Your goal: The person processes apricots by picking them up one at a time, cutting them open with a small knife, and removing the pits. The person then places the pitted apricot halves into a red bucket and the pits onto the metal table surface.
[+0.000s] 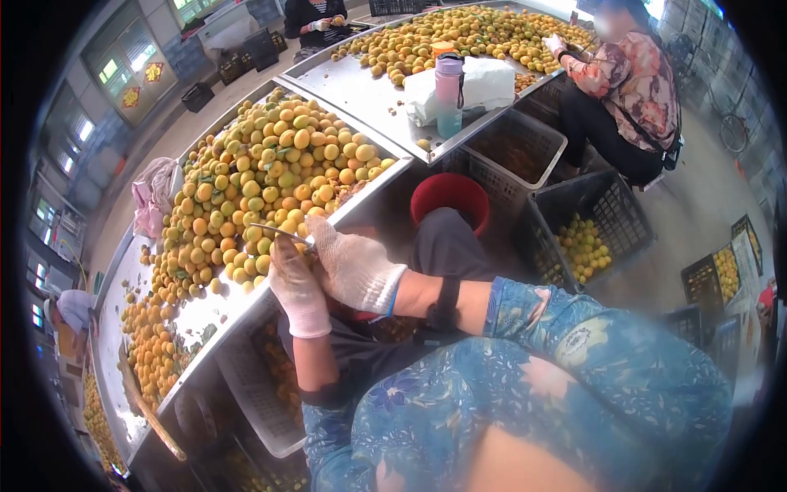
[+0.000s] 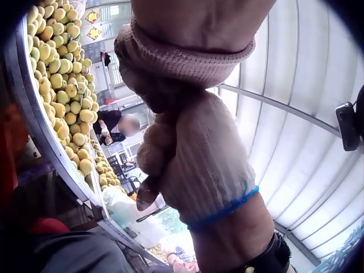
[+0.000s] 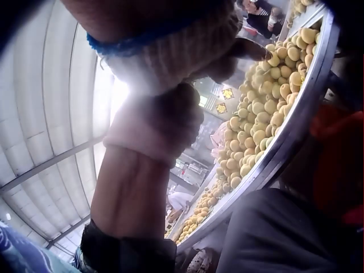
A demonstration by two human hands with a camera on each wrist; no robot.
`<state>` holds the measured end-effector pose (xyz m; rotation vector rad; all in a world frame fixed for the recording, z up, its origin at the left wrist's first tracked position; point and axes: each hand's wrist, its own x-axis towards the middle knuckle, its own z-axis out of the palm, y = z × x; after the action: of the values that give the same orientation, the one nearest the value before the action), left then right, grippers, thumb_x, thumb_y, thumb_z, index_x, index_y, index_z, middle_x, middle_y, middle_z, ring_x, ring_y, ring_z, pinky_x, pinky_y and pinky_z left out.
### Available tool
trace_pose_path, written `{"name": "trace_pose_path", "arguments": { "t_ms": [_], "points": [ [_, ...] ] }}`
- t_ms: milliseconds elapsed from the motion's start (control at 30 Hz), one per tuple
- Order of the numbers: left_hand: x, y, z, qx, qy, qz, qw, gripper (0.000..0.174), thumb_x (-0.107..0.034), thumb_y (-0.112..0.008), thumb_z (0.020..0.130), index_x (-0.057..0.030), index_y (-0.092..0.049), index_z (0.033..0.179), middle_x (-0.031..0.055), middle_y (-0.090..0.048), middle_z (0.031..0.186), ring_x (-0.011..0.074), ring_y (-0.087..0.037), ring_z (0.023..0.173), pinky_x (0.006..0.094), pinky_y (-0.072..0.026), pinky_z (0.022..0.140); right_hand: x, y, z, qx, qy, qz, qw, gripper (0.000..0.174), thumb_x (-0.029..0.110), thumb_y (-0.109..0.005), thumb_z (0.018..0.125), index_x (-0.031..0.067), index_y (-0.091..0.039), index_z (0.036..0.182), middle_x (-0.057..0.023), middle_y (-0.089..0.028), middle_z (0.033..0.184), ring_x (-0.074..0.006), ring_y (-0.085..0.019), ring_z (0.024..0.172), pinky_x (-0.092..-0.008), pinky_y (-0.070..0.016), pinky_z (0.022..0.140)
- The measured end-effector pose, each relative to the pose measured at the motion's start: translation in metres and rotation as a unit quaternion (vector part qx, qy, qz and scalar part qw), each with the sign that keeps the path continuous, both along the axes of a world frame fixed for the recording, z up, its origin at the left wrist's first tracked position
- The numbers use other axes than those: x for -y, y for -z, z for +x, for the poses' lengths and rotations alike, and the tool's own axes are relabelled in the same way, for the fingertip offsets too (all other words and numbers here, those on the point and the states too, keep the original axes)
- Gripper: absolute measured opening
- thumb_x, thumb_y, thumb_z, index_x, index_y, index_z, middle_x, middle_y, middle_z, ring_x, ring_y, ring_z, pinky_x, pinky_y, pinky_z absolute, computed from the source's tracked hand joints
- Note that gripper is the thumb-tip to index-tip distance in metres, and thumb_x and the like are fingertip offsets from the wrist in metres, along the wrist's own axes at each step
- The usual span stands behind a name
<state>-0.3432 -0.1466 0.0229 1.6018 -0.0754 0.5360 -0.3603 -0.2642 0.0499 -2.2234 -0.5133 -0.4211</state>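
Observation:
In the head view, my gloved left hand [image 1: 297, 287] and gloved right hand [image 1: 357, 258] meet above my lap, beside the fruit table's edge. A thin dark blade-like tool [image 1: 275, 231] juts left over the fruit; its near end enters the right hand's grip. Below the tool, the left hand's stained fingers touch the right glove; whether they hold anything is hidden. The left wrist view shows the right hand [image 2: 199, 159] with curled fingers, against the shadowed left hand [image 2: 170, 79]. Yellow-orange fruit [image 1: 262, 164] is heaped on the metal table [image 1: 234, 316].
A bottle [image 1: 448, 94] and white bag [image 1: 492, 82] stand on the adjoining table. A red bucket [image 1: 422, 197], grey crate [image 1: 533, 176] and black crate [image 1: 619, 205] sit at right. One person [image 1: 623, 98] sits beyond them. A stick [image 1: 147, 406] leans over the table's near edge.

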Motion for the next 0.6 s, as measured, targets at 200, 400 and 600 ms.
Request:
{"name": "trace_pose_path", "arguments": {
  "t_ms": [200, 400, 600],
  "points": [
    [-0.023, 0.034, 0.018, 0.052, 0.010, 0.086, 0.995, 0.060, -0.052, -0.042, 0.098, 0.0023, -0.054, 0.121, 0.0147, -0.063, 0.105, 0.0202, -0.063, 0.093, 0.0347, -0.0529, 0.075, -0.004, 0.024, 0.014, 0.000, -0.094, 0.155, 0.983, 0.026, 0.016, -0.049, 0.088, 0.0006, -0.048, 0.109, -0.0178, -0.060, 0.066, -0.0360, -0.060, 0.056, -0.0461, -0.0477, 0.053],
    [-0.031, 0.009, 0.007, -0.145, 0.218, -0.388, 0.884, 0.069, -0.063, -0.037, 0.094, 0.0009, -0.054, 0.115, 0.0140, -0.062, 0.106, 0.0250, -0.062, 0.093, 0.0344, -0.0542, 0.080, 0.021, -0.022, -0.004, -0.531, -0.250, 0.351, 0.729, 0.005, 0.012, -0.048, 0.084, 0.0066, -0.047, 0.082, -0.0017, -0.039, 0.051, -0.0128, -0.032, 0.032, -0.0311, -0.0249, 0.026],
    [-0.028, 0.007, 0.018, -0.114, 0.128, -0.387, 0.906, 0.069, -0.063, -0.025, 0.096, -0.0074, -0.044, 0.132, 0.0124, -0.057, 0.119, 0.0275, -0.060, 0.102, 0.0397, -0.0526, 0.087, 0.010, -0.013, -0.013, -0.133, -0.100, 0.036, 0.985, 0.055, 0.020, -0.049, 0.090, -0.0057, -0.030, 0.135, -0.0245, -0.064, 0.093, -0.0420, -0.061, 0.093, -0.0446, -0.0478, 0.081]
  ]
}}
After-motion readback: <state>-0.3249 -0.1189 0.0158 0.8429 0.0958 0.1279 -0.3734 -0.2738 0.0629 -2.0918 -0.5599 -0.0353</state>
